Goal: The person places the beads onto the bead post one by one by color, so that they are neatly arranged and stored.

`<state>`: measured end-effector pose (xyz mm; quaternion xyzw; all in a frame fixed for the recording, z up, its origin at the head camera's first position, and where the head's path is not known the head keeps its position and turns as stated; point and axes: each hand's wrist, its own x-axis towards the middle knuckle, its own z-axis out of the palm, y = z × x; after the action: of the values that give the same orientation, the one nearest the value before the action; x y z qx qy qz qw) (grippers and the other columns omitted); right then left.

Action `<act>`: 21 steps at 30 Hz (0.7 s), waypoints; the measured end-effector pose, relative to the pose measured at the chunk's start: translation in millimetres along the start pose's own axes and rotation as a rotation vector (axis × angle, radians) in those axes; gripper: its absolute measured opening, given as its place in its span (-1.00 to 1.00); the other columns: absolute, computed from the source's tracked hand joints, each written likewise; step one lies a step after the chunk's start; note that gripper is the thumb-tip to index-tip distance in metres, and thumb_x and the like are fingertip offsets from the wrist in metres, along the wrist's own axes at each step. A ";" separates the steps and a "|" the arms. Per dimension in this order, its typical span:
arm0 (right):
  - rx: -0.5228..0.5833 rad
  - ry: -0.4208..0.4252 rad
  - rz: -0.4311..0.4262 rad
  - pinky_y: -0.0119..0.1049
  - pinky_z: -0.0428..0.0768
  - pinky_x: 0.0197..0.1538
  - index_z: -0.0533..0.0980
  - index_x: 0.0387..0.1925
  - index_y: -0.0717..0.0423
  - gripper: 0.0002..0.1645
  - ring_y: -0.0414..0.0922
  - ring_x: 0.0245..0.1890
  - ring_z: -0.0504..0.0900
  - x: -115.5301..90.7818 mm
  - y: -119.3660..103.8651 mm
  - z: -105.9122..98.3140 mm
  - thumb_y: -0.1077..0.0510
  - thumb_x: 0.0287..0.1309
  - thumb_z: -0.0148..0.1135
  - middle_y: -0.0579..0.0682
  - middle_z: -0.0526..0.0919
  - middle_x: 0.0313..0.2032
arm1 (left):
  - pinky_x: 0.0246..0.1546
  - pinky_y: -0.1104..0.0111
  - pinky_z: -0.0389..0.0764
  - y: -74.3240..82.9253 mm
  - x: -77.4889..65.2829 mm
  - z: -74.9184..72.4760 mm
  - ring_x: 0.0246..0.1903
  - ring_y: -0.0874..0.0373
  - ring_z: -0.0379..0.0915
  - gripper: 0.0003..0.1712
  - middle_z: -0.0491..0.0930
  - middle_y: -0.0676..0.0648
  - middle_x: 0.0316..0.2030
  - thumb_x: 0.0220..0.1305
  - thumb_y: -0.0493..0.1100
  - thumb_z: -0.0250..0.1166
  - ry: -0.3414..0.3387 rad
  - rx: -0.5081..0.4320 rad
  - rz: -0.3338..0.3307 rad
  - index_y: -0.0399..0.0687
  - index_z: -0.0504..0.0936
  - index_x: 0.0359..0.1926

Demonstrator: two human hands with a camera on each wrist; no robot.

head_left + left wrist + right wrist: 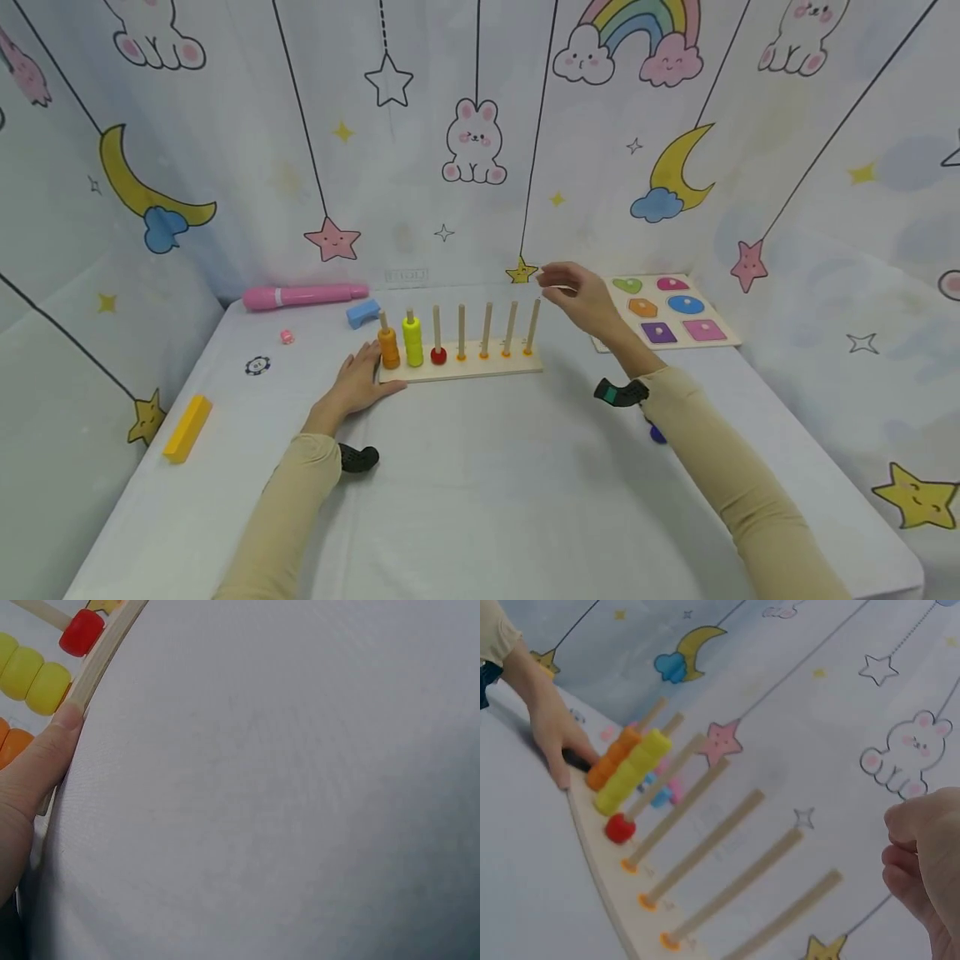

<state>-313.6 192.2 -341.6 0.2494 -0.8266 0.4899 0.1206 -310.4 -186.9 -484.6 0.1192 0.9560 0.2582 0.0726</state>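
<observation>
A wooden peg board (480,370) with upright pegs stands on the table. Orange beads (389,348) fill its leftmost peg, yellow beads (413,343) the one beside it, and a single red bead (438,357) sits low on the third. My left hand (356,379) grips the board's left end, thumb (67,720) along the front edge and fingers at the far side. Raised near the top of the rightmost peg is my right hand (585,304), its fingers loosely bent. Nothing shows between those fingers in the head view or the right wrist view (930,862).
Behind the right hand lies a shape puzzle board (667,310). A blue object (657,434) is partly hidden by the right sleeve. Farther left are a pink marker-like stick (303,296), blue block (363,313), small pink die (287,337), patterned chip (257,366) and yellow block (187,429).
</observation>
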 end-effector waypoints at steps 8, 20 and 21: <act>-0.106 0.045 0.109 -0.26 0.53 0.08 0.38 0.11 0.40 -0.57 0.22 0.01 0.53 -49.2 30.7 -38.7 0.39 0.19 0.17 0.34 0.57 -0.04 | 0.38 -0.01 -0.37 -4.3 1.0 1.1 0.42 -0.15 -0.36 0.11 -0.14 -0.31 0.43 0.18 0.28 0.23 0.000 0.018 -0.005 -0.35 -0.04 0.43; -0.194 0.099 0.238 -0.62 0.49 -0.04 0.43 0.11 0.20 -0.59 0.01 -0.03 0.59 -112.6 105.5 -73.3 0.20 0.24 0.21 0.18 0.62 -0.05 | 0.37 -0.02 -0.38 -5.7 2.2 2.8 0.42 -0.16 -0.37 0.12 -0.15 -0.33 0.43 0.17 0.28 0.23 -0.008 0.021 -0.004 -0.35 -0.07 0.43; -0.211 0.102 0.244 -0.60 0.50 -0.03 0.43 0.11 0.19 -0.59 -0.01 -0.04 0.60 -117.3 108.9 -75.3 0.19 0.25 0.20 0.16 0.62 -0.06 | 0.37 -0.02 -0.38 -5.4 2.6 3.0 0.42 -0.17 -0.38 0.12 -0.16 -0.34 0.43 0.18 0.29 0.22 -0.010 0.020 -0.002 -0.35 -0.07 0.43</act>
<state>-275.5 335.2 -438.3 0.1079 -0.8904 0.4234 0.1276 -313.3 -189.4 -490.2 0.1200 0.9582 0.2481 0.0763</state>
